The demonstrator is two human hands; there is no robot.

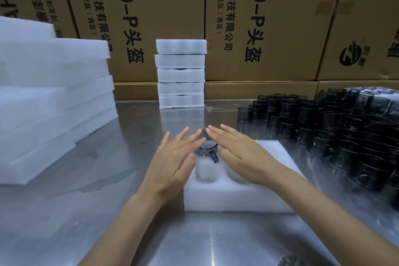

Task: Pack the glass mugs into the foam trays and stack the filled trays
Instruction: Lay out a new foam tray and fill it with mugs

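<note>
A white foam tray (233,196) lies on the steel table in front of me. A dark glass mug (208,151) sits in a far pocket of the tray, its handle toward me. My left hand (174,157) and my right hand (237,153) hover flat over the tray on either side of the mug, fingers straight, fingertips nearly meeting above its rim. Whether they touch the mug I cannot tell. An empty pocket (206,174) shows between the hands. Several filled trays form a stack (181,73) at the back.
Many dark glass mugs (336,131) crowd the table's right side. A tall pile of foam sheets (49,97) fills the left. Printed cardboard boxes (259,21) wall off the back. The steel table (108,211) is bare near me.
</note>
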